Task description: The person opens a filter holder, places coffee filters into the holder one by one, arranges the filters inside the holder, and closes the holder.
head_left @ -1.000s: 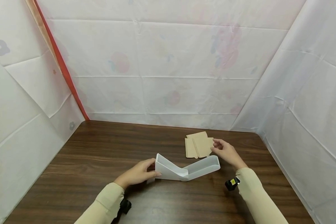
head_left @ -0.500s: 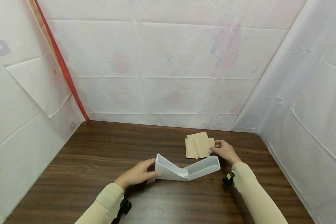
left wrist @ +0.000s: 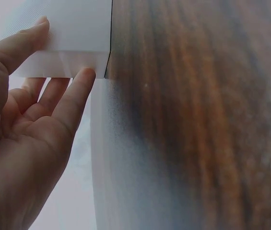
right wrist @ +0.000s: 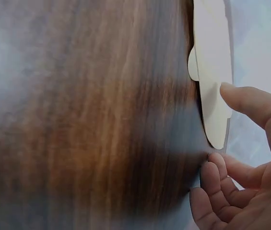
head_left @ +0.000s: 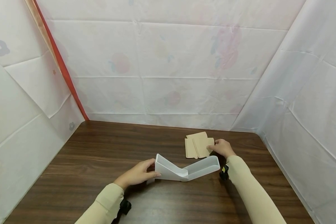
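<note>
A white plastic V-shaped holder (head_left: pixel 172 169), made of two open trough-like arms, stands at the middle of the table. My left hand (head_left: pixel 140 172) grips its left end, thumb on the front face and fingers against the end wall; in the left wrist view the fingertips (left wrist: pixel 86 74) lie at the box-like edge. Behind the holder's right arm lie several flat beige paper pieces (head_left: pixel 191 148), overlapping. My right hand (head_left: pixel 224 147) is at their right edge. In the right wrist view its thumb rests on a beige piece (right wrist: pixel 212 57), with the other fingers bent beside the edge.
The dark wood-grain table (head_left: pixel 100 149) is bordered by white printed sheets (head_left: pixel 156 62) at the back and both sides. A red strip (head_left: pixel 64 68) runs down the back left corner. Each wrist carries a small black camera (head_left: pixel 125 206).
My right hand has moved a little left, bringing its thumb onto the beige paper, and the rightmost piece has shifted slightly right. The left hand and holder have stayed put.
</note>
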The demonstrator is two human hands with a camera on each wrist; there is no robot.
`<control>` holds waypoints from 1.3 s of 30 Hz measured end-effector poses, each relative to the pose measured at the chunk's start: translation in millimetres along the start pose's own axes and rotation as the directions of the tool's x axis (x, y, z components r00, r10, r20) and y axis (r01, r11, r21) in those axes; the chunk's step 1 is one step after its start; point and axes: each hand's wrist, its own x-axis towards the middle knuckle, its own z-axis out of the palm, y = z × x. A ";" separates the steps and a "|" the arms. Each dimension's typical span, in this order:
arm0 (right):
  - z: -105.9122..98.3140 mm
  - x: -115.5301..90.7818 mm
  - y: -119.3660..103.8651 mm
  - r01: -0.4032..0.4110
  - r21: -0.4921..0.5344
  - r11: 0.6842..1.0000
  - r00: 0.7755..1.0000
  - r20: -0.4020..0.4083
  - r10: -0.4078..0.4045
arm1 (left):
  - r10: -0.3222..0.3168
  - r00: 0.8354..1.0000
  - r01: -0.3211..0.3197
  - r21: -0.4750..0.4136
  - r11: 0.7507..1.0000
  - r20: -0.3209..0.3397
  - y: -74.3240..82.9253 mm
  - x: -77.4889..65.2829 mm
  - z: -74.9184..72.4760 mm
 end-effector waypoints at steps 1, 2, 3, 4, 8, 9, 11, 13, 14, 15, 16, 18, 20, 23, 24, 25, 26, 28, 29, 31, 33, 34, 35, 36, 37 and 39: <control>-0.1 1.7 -0.3 -0.004 -0.018 1.000 1.000 -0.003 0.004 | -0.001 1.000 0.001 0.002 1.000 0.000 0.2 0.1 -0.1; -0.2 3.3 -0.9 -0.011 -0.035 0.999 1.000 -0.001 0.011 | 0.001 1.000 -0.001 0.002 1.000 0.001 0.2 0.2 -0.2; -0.3 4.7 -1.7 -0.017 -0.051 0.999 1.000 0.001 0.017 | 0.002 1.000 -0.002 0.003 1.000 0.002 0.1 0.3 -0.3; -0.1 6.1 -2.6 -0.030 -0.059 0.998 1.000 0.002 0.030 | 0.002 1.000 -0.002 0.004 1.000 0.003 -0.2 0.4 -0.2; -2.1 7.8 -9.2 -0.059 -0.067 0.996 0.998 0.009 0.060 | 0.007 1.000 -0.007 0.004 1.000 0.001 0.0 0.5 -0.3; -2.7 7.7 -10.9 -0.066 -0.070 0.995 0.998 0.011 0.067 | 0.008 1.000 -0.008 0.003 1.000 0.000 0.2 0.4 -0.3; -3.8 7.1 -14.3 -0.076 -0.078 0.994 0.997 0.015 0.078 | 0.007 1.000 -0.007 0.001 1.000 0.001 1.0 -0.1 -0.4; -3.9 6.5 -17.0 -0.099 -0.072 0.992 0.995 0.023 0.101 | 0.003 1.000 -0.003 -0.005 1.000 0.004 1.8 -0.5 -0.9; -4.0 6.5 -18.9 -0.112 -0.071 0.991 0.993 0.033 0.114 | -0.002 1.000 0.002 -0.008 1.000 0.007 2.1 -0.9 -1.3; -3.7 6.6 -20.8 -0.121 -0.066 0.990 0.991 0.044 0.124 | -0.004 1.000 0.004 -0.007 1.000 0.007 1.7 -1.4 -1.9; -3.4 7.5 -22.0 -0.128 -0.064 0.990 0.990 0.051 0.131 | -0.008 1.000 0.008 -0.008 1.000 0.011 1.5 -2.0 -2.4; -3.1 9.6 -24.7 -0.156 -0.052 0.986 0.985 0.064 0.159 | -0.006 1.000 0.006 -0.010 1.000 0.013 1.7 -2.6 -3.2; -3.3 11.3 -28.3 -0.181 -0.047 0.982 0.980 0.077 0.184 | 0.001 1.000 -0.001 -0.006 1.000 0.013 2.1 -3.1 -3.8; -3.7 12.2 -34.0 -0.193 -0.034 0.981 0.978 0.075 0.195 | 0.011 1.000 -0.011 0.003 1.000 0.005 3.9 -3.5 -4.8; -3.4 11.7 -36.5 -0.197 -0.028 0.980 0.977 0.075 0.198 | 0.010 1.000 -0.010 0.007 1.000 0.003 4.4 -3.7 -5.4; -3.2 11.0 -38.5 -0.199 -0.022 0.980 0.977 0.079 0.200 | 0.008 1.000 -0.008 0.010 1.000 0.001 4.6 -3.9 -5.8; -3.0 10.6 -40.0 -0.201 -0.014 0.979 0.976 0.080 0.202 | 0.006 1.000 -0.006 0.012 1.000 0.000 4.9 -4.1 -6.0; -2.3 9.9 -41.1 -0.205 -0.001 0.979 0.975 0.085 0.205 | 0.008 1.000 -0.008 0.014 1.000 0.001 4.8 -4.1 -6.0; -1.7 9.6 -41.0 -0.211 0.006 0.977 0.974 0.087 0.210 | 0.008 1.000 -0.008 0.015 1.000 0.002 4.6 -4.0 -5.7; -1.0 9.7 -40.1 -0.216 0.017 0.976 0.973 0.093 0.213 | 0.008 1.000 -0.008 0.013 1.000 0.003 4.2 -4.0 -5.0; -0.3 10.7 -38.0 -0.217 0.025 0.976 0.972 0.098 0.214 | 0.009 1.000 -0.009 0.008 1.000 0.006 3.6 -4.2 -4.4; 0.2 11.6 -36.4 -0.217 0.029 0.976 0.972 0.101 0.213 | 0.009 1.000 -0.009 0.004 1.000 0.008 3.3 -4.3 -4.1; 0.4 12.5 -34.8 -0.217 0.032 0.976 0.972 0.105 0.212 | 0.010 1.000 -0.010 0.002 1.000 0.008 3.2 -4.4 -3.8; 0.7 13.4 -32.9 -0.218 0.040 0.975 0.971 0.111 0.212 | 0.010 1.000 -0.010 -0.002 1.000 0.009 3.1 -4.5 -3.6; 1.0 14.3 -30.4 -0.219 0.047 0.975 0.970 0.115 0.213 | 0.012 1.000 -0.012 -0.003 1.000 0.008 3.0 -4.5 -3.3; 1.9 15.9 -25.8 -0.227 0.085 0.970 0.968 0.127 0.215 | 0.016 1.000 -0.016 0.000 1.000 0.006 2.3 -4.1 -3.2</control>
